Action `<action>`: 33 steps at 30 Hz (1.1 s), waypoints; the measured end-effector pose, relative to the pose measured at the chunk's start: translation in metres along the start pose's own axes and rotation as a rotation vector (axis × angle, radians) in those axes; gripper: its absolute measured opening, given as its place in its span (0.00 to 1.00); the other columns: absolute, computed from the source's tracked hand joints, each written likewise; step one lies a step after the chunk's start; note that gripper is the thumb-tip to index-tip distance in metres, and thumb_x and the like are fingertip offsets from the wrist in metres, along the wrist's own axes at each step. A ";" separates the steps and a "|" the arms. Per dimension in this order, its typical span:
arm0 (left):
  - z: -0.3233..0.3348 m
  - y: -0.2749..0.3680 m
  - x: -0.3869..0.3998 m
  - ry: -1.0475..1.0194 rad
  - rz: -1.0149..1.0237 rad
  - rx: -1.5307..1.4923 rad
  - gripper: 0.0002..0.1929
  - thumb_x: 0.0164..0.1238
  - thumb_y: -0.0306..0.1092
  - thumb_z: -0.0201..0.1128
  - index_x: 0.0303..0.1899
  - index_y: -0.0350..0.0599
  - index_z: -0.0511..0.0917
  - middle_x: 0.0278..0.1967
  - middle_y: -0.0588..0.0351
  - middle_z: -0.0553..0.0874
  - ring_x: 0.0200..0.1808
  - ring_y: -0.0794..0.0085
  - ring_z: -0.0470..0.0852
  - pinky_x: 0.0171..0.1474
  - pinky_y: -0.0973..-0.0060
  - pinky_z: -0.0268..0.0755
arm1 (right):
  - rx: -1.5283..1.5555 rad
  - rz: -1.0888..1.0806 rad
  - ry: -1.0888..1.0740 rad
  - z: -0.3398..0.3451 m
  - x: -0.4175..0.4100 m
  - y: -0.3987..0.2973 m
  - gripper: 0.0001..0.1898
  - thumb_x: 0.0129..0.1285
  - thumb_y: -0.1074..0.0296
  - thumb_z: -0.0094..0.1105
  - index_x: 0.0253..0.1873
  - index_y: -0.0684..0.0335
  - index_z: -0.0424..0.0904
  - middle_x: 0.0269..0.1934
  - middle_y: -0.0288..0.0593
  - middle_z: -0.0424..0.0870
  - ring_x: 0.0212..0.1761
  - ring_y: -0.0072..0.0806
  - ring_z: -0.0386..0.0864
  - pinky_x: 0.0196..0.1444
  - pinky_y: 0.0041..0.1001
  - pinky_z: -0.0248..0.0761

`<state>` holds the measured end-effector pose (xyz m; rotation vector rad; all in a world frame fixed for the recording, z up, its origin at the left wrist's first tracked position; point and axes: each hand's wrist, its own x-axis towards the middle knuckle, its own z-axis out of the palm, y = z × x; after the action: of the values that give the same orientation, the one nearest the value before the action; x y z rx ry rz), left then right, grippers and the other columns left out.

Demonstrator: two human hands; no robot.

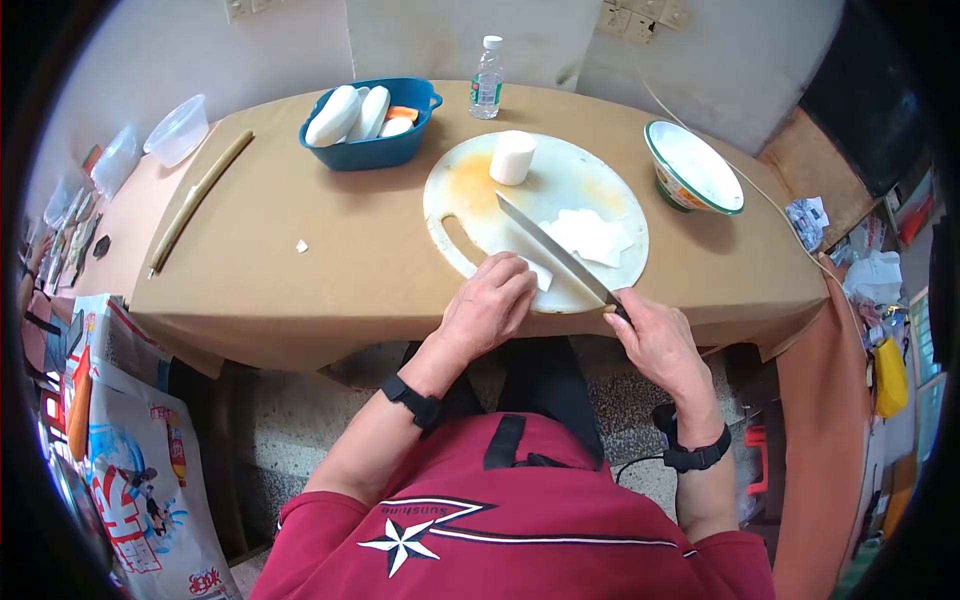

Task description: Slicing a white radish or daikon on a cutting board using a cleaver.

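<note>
My right hand (660, 334) grips the dark handle of a kitchen knife (551, 246), its long blade slanting up and to the left over a round white plastic cutting board (450, 191). Curled fingers of my left hand (491, 296) hold a white radish piece (541, 276) against the board's near edge, just left of the blade. Part of that piece is hidden under the fingers. Right of the knife lies a pile of thin white radish slices (589, 236). A thick white radish chunk (513, 159) stands on end at the board's far side, beyond the knife tip.
A blue plastic basket (367, 157) holds peeled white radishes (334, 118) and an orange piece (403, 113). Behind the board stands a water bottle (487, 86). To the right is a green-rimmed bowl (694, 169); at left, a wooden stick (199, 199) and a small scrap (301, 245).
</note>
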<state>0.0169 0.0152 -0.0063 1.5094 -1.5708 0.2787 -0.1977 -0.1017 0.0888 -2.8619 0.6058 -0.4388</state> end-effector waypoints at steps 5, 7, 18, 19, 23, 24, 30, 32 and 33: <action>0.000 0.001 0.003 0.021 0.007 -0.002 0.11 0.62 0.23 0.67 0.45 0.38 0.81 0.47 0.46 0.82 0.56 0.48 0.80 0.58 0.59 0.76 | 0.021 0.045 -0.047 -0.005 0.000 -0.002 0.10 0.70 0.64 0.58 0.49 0.62 0.73 0.38 0.53 0.83 0.42 0.55 0.82 0.41 0.48 0.73; 0.000 0.001 0.003 0.019 0.004 0.011 0.11 0.61 0.23 0.67 0.45 0.38 0.81 0.47 0.46 0.82 0.56 0.48 0.80 0.58 0.59 0.76 | 0.046 0.051 -0.049 -0.006 0.001 0.000 0.10 0.70 0.64 0.58 0.49 0.62 0.73 0.38 0.53 0.83 0.42 0.55 0.82 0.41 0.48 0.73; 0.000 0.001 0.004 0.028 -0.011 0.036 0.12 0.60 0.25 0.69 0.45 0.40 0.82 0.48 0.47 0.82 0.55 0.50 0.81 0.57 0.59 0.75 | 0.209 0.078 0.006 -0.005 0.006 0.023 0.11 0.71 0.61 0.57 0.45 0.64 0.73 0.31 0.61 0.81 0.39 0.61 0.79 0.38 0.51 0.68; 0.000 0.001 0.004 0.023 -0.016 0.032 0.12 0.60 0.26 0.69 0.46 0.40 0.82 0.49 0.47 0.82 0.55 0.50 0.81 0.57 0.59 0.75 | 0.217 0.084 0.003 -0.005 0.005 0.023 0.11 0.71 0.61 0.57 0.45 0.64 0.73 0.31 0.61 0.81 0.39 0.61 0.79 0.38 0.51 0.68; -0.001 0.003 0.005 -0.015 -0.009 0.079 0.14 0.61 0.31 0.71 0.48 0.41 0.82 0.50 0.47 0.82 0.56 0.50 0.80 0.58 0.59 0.75 | 0.152 0.079 -0.019 -0.005 0.005 0.014 0.10 0.71 0.62 0.57 0.46 0.64 0.73 0.33 0.58 0.82 0.39 0.58 0.80 0.39 0.50 0.70; -0.002 0.005 0.005 -0.033 -0.003 0.112 0.16 0.61 0.35 0.72 0.50 0.42 0.82 0.51 0.47 0.82 0.57 0.50 0.80 0.58 0.59 0.75 | 0.128 0.054 -0.015 -0.006 0.005 0.011 0.10 0.71 0.62 0.57 0.46 0.64 0.73 0.34 0.57 0.83 0.39 0.57 0.81 0.39 0.50 0.71; -0.003 0.008 0.007 -0.101 0.024 0.176 0.23 0.60 0.44 0.74 0.53 0.44 0.82 0.53 0.47 0.81 0.59 0.49 0.78 0.61 0.57 0.74 | 0.087 0.059 -0.053 -0.006 0.004 0.010 0.10 0.71 0.62 0.57 0.45 0.62 0.72 0.35 0.54 0.83 0.39 0.55 0.82 0.39 0.49 0.72; -0.004 0.008 0.007 -0.112 0.027 0.184 0.24 0.60 0.45 0.74 0.54 0.44 0.81 0.53 0.47 0.81 0.60 0.48 0.78 0.61 0.57 0.74 | 0.093 0.059 -0.044 -0.005 0.004 0.010 0.10 0.71 0.62 0.57 0.45 0.62 0.72 0.34 0.53 0.83 0.39 0.55 0.82 0.39 0.50 0.72; -0.003 0.008 0.006 -0.107 0.026 0.198 0.24 0.60 0.45 0.74 0.54 0.44 0.81 0.54 0.47 0.81 0.60 0.48 0.78 0.61 0.57 0.74 | 0.096 0.055 -0.040 -0.005 0.003 0.010 0.10 0.71 0.62 0.57 0.45 0.62 0.72 0.34 0.53 0.83 0.39 0.55 0.82 0.39 0.50 0.72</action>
<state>0.0119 0.0152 0.0031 1.6804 -1.6882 0.3828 -0.2000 -0.1128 0.0921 -2.7494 0.6376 -0.3906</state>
